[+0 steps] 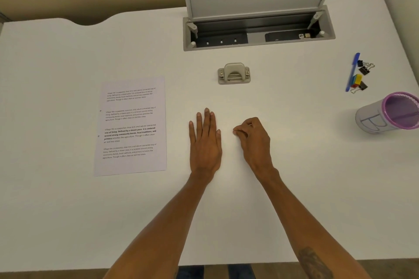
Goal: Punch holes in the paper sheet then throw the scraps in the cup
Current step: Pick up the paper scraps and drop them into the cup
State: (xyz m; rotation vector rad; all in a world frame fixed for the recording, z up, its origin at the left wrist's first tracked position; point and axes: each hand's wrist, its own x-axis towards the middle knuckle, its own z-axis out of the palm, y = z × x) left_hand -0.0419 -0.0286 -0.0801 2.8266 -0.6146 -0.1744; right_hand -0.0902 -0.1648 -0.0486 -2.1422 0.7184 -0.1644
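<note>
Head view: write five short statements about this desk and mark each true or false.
1. The left hand lies flat on the table, fingers straight. True.
2. The hole punch sits on the paper sheet. False: it stands on bare table, apart from the sheet.
3. The sheet shows two small holes near its left edge. True.
4. The cup stands left of the sheet. False: it is at the table's right edge.
5. The right hand holds the blue pen. False: the pen lies far right, untouched.
</note>
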